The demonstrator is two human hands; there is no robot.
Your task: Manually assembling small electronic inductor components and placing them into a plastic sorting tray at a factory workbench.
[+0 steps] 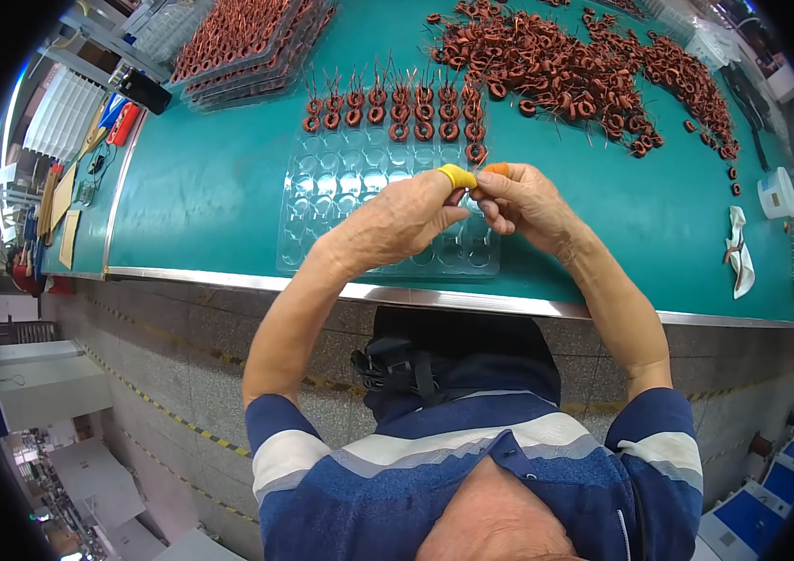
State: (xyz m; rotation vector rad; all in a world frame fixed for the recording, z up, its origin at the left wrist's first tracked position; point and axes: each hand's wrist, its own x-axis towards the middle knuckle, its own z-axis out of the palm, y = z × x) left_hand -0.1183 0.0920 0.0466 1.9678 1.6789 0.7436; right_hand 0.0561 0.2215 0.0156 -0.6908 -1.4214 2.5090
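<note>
Above the near right part of a clear plastic tray (322, 224), my two hands meet. My left hand (406, 210), with a yellow finger cot, is closed in a pinch. Against it presses my right hand (528, 201), closed too, an orange cot on its index finger. Between the fingertips is a small copper-wire coil, mostly hidden by them. The tray has round pockets; its far rows hold ring-shaped copper coils (400, 113) with their wire leads pointing away from me. One column of coils (476, 151) at the right reaches closer to my hands.
A big heap of loose coils (556, 70) spreads over the green table (201, 187) at the far right. Stacked trays full of coils (243, 42) stand far left. A white cloth (739, 252) and a white tub (777, 194) are at the right. The metal table edge (416, 296) runs before me.
</note>
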